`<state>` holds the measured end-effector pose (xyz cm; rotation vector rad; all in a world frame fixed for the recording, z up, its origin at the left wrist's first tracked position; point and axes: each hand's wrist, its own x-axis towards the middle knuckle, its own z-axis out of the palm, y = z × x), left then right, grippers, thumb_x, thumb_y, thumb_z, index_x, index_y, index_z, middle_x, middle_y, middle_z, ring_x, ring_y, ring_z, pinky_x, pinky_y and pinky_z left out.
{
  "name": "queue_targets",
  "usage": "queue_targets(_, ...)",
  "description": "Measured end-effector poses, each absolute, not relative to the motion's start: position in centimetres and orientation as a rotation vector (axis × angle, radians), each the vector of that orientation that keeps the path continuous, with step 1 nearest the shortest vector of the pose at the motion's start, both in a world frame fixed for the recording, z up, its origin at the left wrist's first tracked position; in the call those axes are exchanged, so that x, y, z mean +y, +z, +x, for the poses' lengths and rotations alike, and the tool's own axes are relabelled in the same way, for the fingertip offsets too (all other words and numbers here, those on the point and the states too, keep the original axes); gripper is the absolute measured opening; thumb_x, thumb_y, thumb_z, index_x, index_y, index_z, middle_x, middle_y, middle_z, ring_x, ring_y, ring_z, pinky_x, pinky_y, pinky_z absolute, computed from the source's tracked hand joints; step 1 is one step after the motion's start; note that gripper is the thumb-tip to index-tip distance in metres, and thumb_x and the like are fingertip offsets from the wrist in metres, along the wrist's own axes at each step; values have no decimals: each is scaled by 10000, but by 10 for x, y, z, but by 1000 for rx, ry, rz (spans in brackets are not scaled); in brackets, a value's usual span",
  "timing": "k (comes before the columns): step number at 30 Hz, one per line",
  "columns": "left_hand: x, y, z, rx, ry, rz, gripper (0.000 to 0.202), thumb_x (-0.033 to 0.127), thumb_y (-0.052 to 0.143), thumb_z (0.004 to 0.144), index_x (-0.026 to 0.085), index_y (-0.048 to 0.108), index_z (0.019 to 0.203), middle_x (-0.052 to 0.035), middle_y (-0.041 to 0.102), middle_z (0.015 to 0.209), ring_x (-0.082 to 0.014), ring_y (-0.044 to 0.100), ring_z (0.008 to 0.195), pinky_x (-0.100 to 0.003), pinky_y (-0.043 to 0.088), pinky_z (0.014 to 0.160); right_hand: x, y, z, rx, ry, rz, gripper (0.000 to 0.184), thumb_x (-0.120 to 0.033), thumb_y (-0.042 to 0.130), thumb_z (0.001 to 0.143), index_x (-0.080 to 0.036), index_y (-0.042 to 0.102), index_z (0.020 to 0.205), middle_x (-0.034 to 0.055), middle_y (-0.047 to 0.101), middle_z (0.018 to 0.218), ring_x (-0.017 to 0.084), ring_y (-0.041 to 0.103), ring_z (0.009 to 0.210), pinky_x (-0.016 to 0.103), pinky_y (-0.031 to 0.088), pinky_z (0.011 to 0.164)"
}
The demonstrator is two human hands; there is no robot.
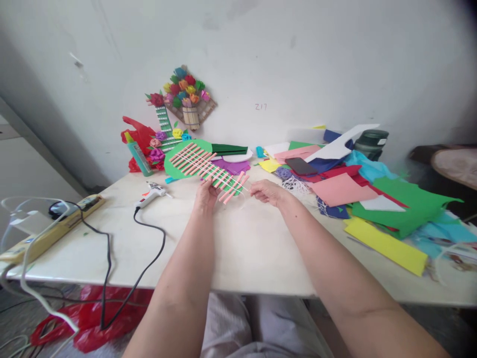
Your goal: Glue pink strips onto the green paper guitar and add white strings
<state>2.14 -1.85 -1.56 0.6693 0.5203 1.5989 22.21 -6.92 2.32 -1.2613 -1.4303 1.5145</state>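
A ladder-like strip of pink paper rolls (194,161) joined by white string slants over a green paper piece (175,171). My left hand (206,195) grips the strip near its lower end, fingers wrapped round the rolls. To its right, my right hand (266,192) is closed in a pinch on white string (244,188), which runs taut to the last rolls. The rolls at that end sit more loosely and unevenly than the upper ones. Behind the strip lie purple paper (233,166) and a dark green folded strip (229,149).
A white glue gun (152,195) with a black cord lies at left, near a power strip (55,228). Coloured paper sheets (395,204), a phone (301,166) and a string bundle (295,185) cover the right side. Paper flowers (186,87) stand against the wall.
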Motion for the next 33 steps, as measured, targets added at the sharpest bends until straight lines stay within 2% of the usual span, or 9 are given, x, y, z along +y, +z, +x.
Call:
queue_targets(7,-18,-13,26,428,1532,609,250,150,455,763,137,572,984,-79,673,869,-217,634,853,-426,474,830,-65,15,220,-1514,1488,-1244,131,-171,547,571,-162,422,534,-107,230,354,14,126,338,199,39,369)
queue_targets(10,-17,-14,27,434,1522,611,248,158,473,750,138,570,977,-83,672,871,-241,636,851,-461,465,830,-66,14,216,-1519,1441,-1254,135,-180,546,567,-166,417,529,-106,242,357,15,132,336,201,40,368)
queue_targets(14,-17,-14,28,456,1510,622,251,160,466,743,134,575,968,-91,669,884,-242,637,854,-460,459,840,-65,13,218,-1563,1414,-1236,151,-219,568,577,-165,430,545,-108,240,374,16,138,339,205,46,366)
queue_targets(17,-18,-14,27,475,1457,653,254,174,453,743,128,584,955,-84,677,824,-233,648,792,-455,469,828,-61,10,225,-1633,1373,-1247,177,-276,597,594,-157,467,594,-105,261,402,17,151,351,205,59,370)
queue_targets(20,-17,-15,27,499,1437,669,275,177,451,736,125,589,968,-79,679,790,-228,650,776,-435,478,825,-59,9,230,-1692,1297,-1285,266,-386,618,623,-145,524,686,-95,296,429,23,182,361,203,84,372)
queue_targets(26,-13,-18,25,500,1436,716,332,181,431,748,135,573,1044,-81,678,850,-225,645,813,-419,489,811,-67,16,229,-1568,1178,-1276,554,-622,527,660,-103,605,840,-101,223,411,33,153,361,217,81,374)
queue_targets(29,-14,-17,25,536,1421,713,338,182,425,746,133,572,1047,-81,677,840,-226,645,814,-417,494,802,-67,16,226,-1470,1181,-1265,572,-623,527,660,-92,621,852,-103,206,402,31,128,363,218,75,373)
queue_targets(33,-22,-11,26,557,1363,710,329,195,443,728,118,579,1017,-90,674,829,-241,639,831,-435,491,805,-65,10,224,-1450,1369,-1210,470,-538,589,651,-109,627,838,-112,177,400,29,92,366,206,41,364)
